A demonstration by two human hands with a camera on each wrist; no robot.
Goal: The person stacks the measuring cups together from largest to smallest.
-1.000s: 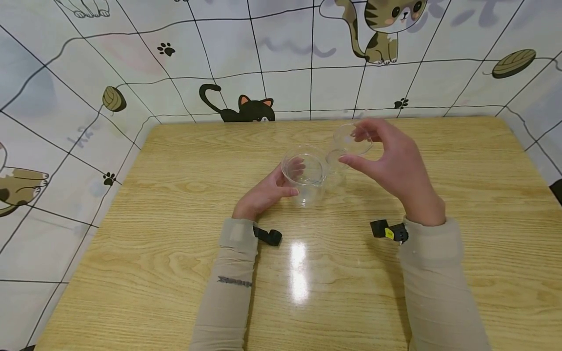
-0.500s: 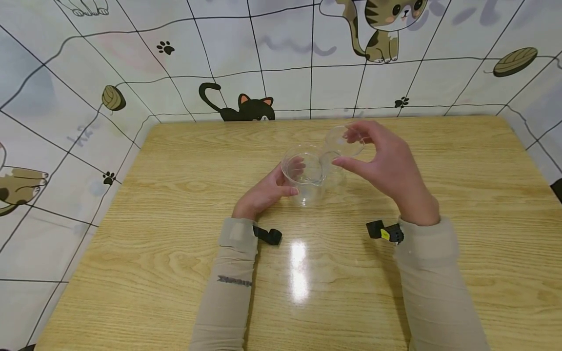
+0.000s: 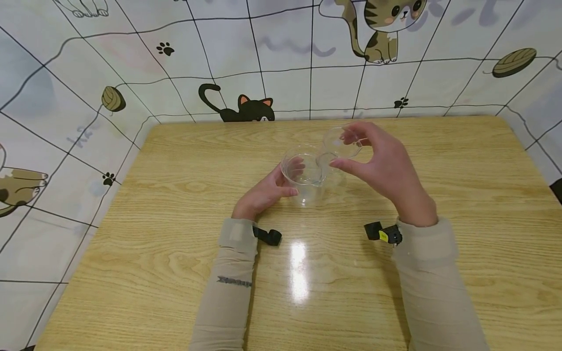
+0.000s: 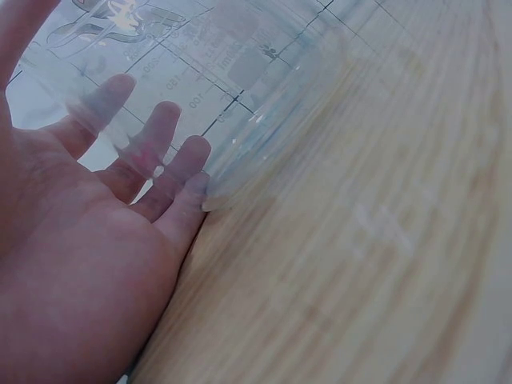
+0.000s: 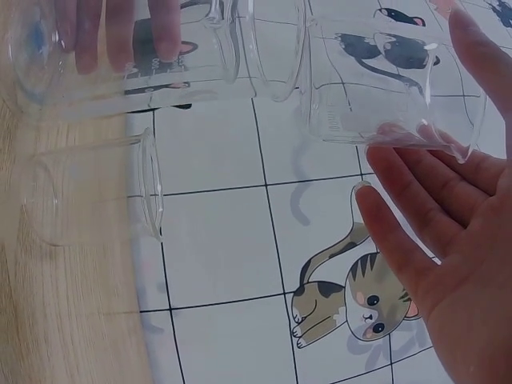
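A large clear glass beaker stands upright on the table, and my left hand grips its side, thumb in front and fingers behind. Printed graduation marks show on its wall in the left wrist view. My right hand holds a smaller clear beaker between thumb and fingers. This one is raised off the table, its base close to the large beaker's rim; whether the two touch, I cannot tell. Another small clear beaker stands on the table below my right hand.
The wooden table reaches back to a white gridded backdrop printed with cartoon cats. A bright light reflection lies on the tabletop between my forearms. Black straps sit at both wrists.
My right hand has shifted slightly left with the small beaker, bringing it closer to the large beaker's rim. The left hand and the large beaker stay put.
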